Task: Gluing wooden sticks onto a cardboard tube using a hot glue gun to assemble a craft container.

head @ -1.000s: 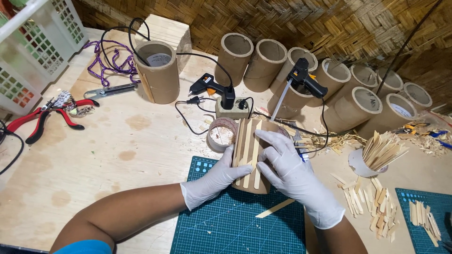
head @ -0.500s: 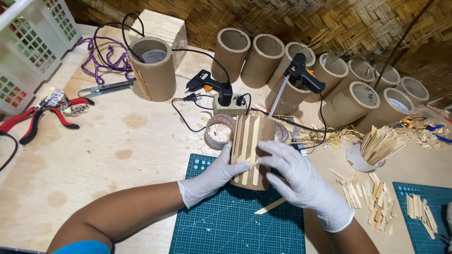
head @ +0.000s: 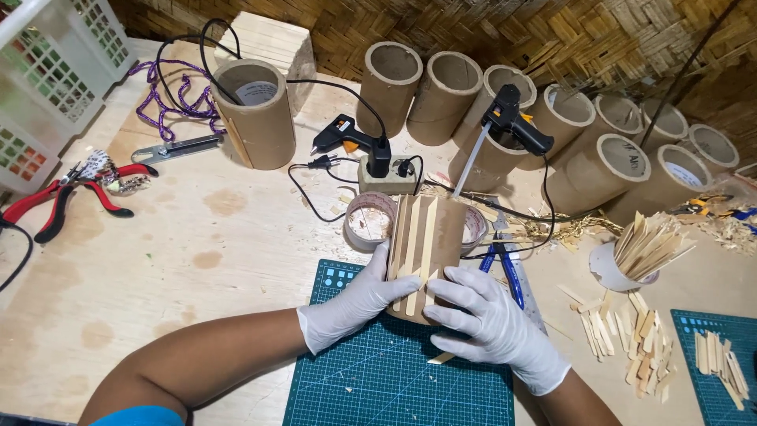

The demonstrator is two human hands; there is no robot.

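Note:
Both my hands wear white gloves. My left hand (head: 359, 304) grips the left side of a brown cardboard tube (head: 447, 248) lying over the green cutting mat (head: 371, 379). My right hand (head: 489, 327) presses on the tube's near end from the right. Several pale wooden sticks (head: 415, 237) are stuck lengthwise on the tube's upper side. A loose stick (head: 440, 358) lies on the mat under my right hand.
Behind the tube: a tape roll (head: 371, 221), a power strip (head: 386, 177), two black glue guns (head: 347, 136) (head: 512, 122), and a row of cardboard tubes (head: 552, 118). A cup of sticks (head: 631, 256) and loose sticks (head: 631, 339) lie right. Red pliers (head: 63, 201) and white baskets (head: 39, 79) are left.
The tube with its sticks has come slightly nearer and lower over the mat. Both hands have shifted on it, the right one sliding to the near end.

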